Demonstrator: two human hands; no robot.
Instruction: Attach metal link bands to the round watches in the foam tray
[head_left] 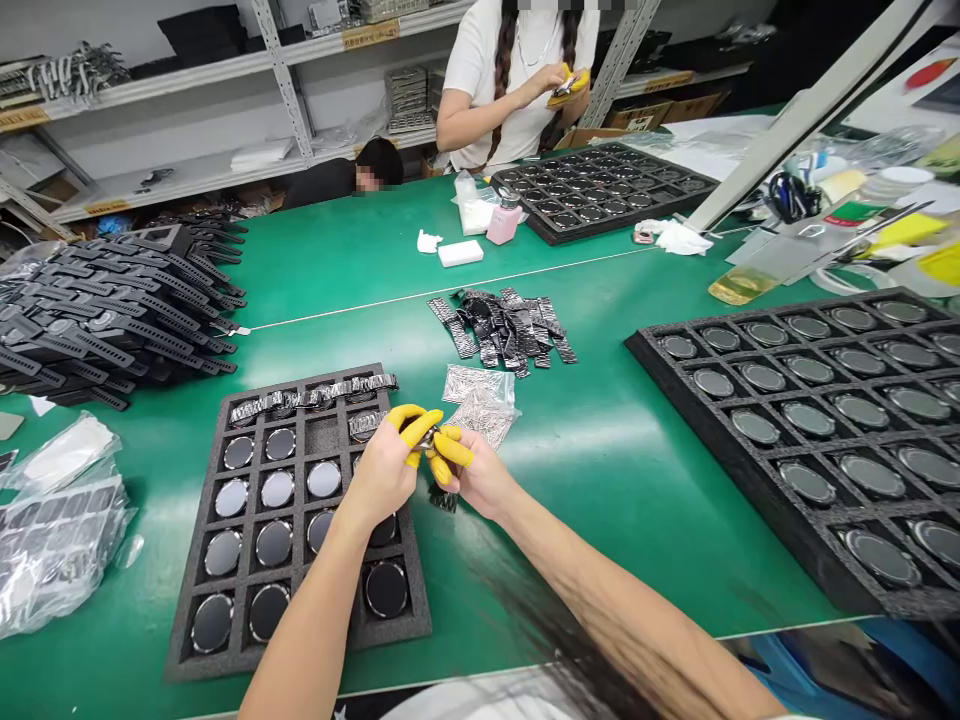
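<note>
My left hand (390,455) and my right hand (469,465), both with yellow finger covers, meet above the table at the right edge of a grey foam tray (416,600). Between their closed fingers is a small watch case (429,438), mostly hidden. A dark link strap (443,497) hangs below my right fingers. Round dark watch faces (274,543) sit in the tray's compartments, and link straps (315,396) lie across its back row. Just behind my hands are clear bags of small metal pins (484,415).
Dark link straps (506,325) are heaped mid-table. A large foam tray of watch faces (814,420) fills the right. Stacked black straps (112,300) and plastic bags (60,550) lie left. A person (517,90) works across the table, near another tray (607,190).
</note>
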